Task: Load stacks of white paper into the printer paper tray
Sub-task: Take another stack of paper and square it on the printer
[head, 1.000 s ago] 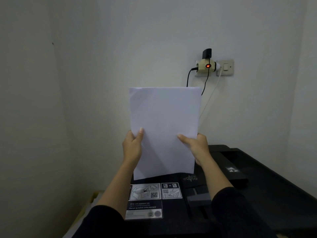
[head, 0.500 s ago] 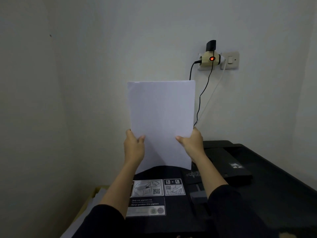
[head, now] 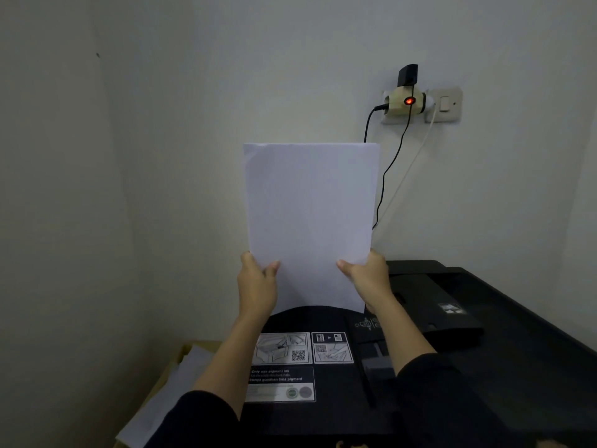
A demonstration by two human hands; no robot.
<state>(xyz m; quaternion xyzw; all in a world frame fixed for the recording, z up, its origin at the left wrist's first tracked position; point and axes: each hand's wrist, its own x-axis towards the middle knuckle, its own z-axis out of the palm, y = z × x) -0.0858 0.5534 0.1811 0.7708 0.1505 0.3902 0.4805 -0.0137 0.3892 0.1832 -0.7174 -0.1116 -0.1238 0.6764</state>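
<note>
- Two dark sleeves [head: 206, 415] reach in from the bottom edge, bare forearms stretched forward over the printer [head: 484, 367].
- At the lower left, beside the printer, an open box [head: 181, 354] holds loose white sheets [head: 168, 392].
- The printer is black; its near top carries labels [head: 281, 349] with diagrams, QR codes and a line about pigment ink.
- The left hand [head: 258, 282] grips the left edge of the paper [head: 310, 215] low down, thumb on the near face and fingers hidden behind.
- The right hand [head: 368, 276] grips the right edge at the same height, thumb on the front and fingers wrapped behind.
- The hands are apart, one on each side, both clamped on the paper.
- The paper stands upright above the rear of the printer, with its long sides vertical. Its bottom edge meets a curved black part of the printer; whether it sits in the tray cannot be told.
- Behind the paper, a black cable [head: 384, 176] and a white cable [head: 407, 169] hang down the wall.
- Both lead up to an adapter [head: 395, 105] with a glowing red light, plugged in beside a wall switch [head: 445, 103].
</note>
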